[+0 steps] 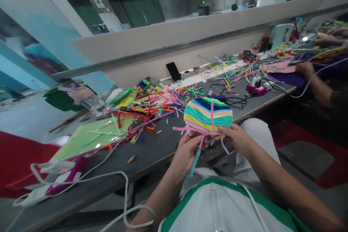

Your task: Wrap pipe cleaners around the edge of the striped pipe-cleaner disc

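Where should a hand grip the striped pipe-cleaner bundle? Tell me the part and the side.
Probably the bottom edge of the striped bundle, from below at both ends. It stands as a rounded dome with loose pink stems hanging underneath, and the left hand and right hand already pinch that lower rim, leaving the stacked colour bands uncrushed.

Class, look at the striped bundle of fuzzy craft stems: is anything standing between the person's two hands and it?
Nothing visible does. The left hand and the right hand both already grip the lower edge of the dome-shaped bundle of striped multicoloured fuzzy stems, held above the edge of the dark grey table. A light blue stem dangles below.
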Demonstrator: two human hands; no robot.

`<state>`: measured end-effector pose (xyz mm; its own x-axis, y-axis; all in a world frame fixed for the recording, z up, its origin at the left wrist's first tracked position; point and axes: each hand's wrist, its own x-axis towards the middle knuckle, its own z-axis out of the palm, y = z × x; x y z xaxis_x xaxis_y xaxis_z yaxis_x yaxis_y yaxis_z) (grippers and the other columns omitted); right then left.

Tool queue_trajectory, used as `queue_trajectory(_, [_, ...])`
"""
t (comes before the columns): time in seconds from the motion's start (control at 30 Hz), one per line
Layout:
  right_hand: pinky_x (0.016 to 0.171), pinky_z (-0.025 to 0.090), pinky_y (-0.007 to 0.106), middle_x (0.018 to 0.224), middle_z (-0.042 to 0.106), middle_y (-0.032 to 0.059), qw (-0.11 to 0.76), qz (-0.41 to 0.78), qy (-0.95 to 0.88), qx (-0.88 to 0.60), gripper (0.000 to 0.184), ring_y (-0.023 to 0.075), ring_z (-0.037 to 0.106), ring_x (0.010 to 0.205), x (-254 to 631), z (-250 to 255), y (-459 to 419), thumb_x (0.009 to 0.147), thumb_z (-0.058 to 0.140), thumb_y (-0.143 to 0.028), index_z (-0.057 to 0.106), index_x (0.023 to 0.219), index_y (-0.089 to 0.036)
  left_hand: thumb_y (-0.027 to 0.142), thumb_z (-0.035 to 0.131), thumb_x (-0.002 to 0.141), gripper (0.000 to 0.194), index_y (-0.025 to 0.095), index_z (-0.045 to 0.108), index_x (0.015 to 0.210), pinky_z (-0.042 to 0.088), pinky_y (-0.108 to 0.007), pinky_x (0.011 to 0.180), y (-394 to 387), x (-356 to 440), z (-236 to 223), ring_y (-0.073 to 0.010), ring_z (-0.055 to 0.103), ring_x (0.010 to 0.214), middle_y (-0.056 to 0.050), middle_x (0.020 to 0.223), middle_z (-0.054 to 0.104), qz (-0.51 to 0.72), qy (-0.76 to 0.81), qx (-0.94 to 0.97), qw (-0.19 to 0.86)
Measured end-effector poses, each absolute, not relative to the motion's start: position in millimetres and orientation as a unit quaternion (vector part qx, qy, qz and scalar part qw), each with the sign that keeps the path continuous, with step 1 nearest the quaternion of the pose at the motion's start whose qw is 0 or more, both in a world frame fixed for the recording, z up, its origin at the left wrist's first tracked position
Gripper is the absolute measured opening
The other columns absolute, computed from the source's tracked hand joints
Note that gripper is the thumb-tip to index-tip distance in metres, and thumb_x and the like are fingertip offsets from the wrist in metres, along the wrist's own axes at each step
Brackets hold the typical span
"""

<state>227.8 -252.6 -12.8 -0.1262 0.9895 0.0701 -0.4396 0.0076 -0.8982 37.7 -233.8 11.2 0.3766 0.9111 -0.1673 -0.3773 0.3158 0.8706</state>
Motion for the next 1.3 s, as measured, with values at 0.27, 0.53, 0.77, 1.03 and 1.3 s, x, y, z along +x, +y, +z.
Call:
queue_trajectory(0.27, [0.078, 0.049, 0.034, 0.094, 0.073, 0.0044, 0.581, 0.602, -0.443, -0.322, 0.027, 0.0186, 0.066, 0.080, 220, -16, -254, 0.077, 0.068, -0.034, 0.070, 0.101, -0.021, 0.027, 0.076, 0.065, 0.025, 0.011, 0.063, 0.079, 0.050, -0.023, 0.056, -238, 34, 6, -0.0130, 0.061, 0.059, -0.004, 0.068, 0.065, 0.414, 0.364, 0.395, 0.735])
queue_trajectory(0.53, [0.076, 0.050, 0.034, 0.083, 0.073, 0.0045, 0.545, 0.614, -0.459, -0.340, 0.022, 0.0189, 0.065, 0.076, 219, -16, -256, 0.076, 0.069, -0.036, 0.073, 0.089, -0.019, 0.027, 0.075, 0.066, 0.021, 0.010, 0.063, 0.071, 0.043, -0.021, 0.047, -237, 35, -7, -0.0105, 0.056, 0.049, -0.003, 0.061, 0.062, 0.438, 0.387, 0.399, 0.707])
queue_trajectory(0.77, [0.080, 0.048, 0.035, 0.087, 0.072, 0.0043, 0.573, 0.633, -0.407, -0.325, 0.023, 0.0197, 0.065, 0.082, 211, -17, -257, 0.071, 0.073, -0.032, 0.072, 0.090, -0.019, 0.024, 0.074, 0.068, 0.017, 0.011, 0.064, 0.071, 0.043, -0.019, 0.051, -241, 36, -12, -0.0081, 0.054, 0.054, -0.002, 0.063, 0.061, 0.458, 0.372, 0.398, 0.702])
queue_trajectory(1.03, [0.074, 0.047, 0.032, 0.087, 0.072, 0.0036, 0.568, 0.638, -0.403, -0.328, 0.029, 0.0193, 0.065, 0.081, 209, -13, -259, 0.070, 0.074, -0.035, 0.071, 0.094, -0.020, 0.023, 0.079, 0.061, 0.023, 0.012, 0.064, 0.076, 0.041, -0.019, 0.048, -240, 38, -8, -0.0077, 0.053, 0.053, 0.000, 0.065, 0.060, 0.476, 0.382, 0.365, 0.703])
queue_trajectory(1.3, [0.066, 0.045, 0.025, 0.089, 0.070, 0.0038, 0.566, 0.643, -0.391, -0.338, 0.027, 0.0152, 0.062, 0.074, 206, -13, -264, 0.079, 0.064, -0.043, 0.068, 0.094, -0.021, 0.024, 0.078, 0.062, 0.021, 0.011, 0.063, 0.069, 0.039, -0.019, 0.046, -241, 34, -3, -0.0075, 0.053, 0.050, -0.001, 0.061, 0.061, 0.505, 0.370, 0.360, 0.691])
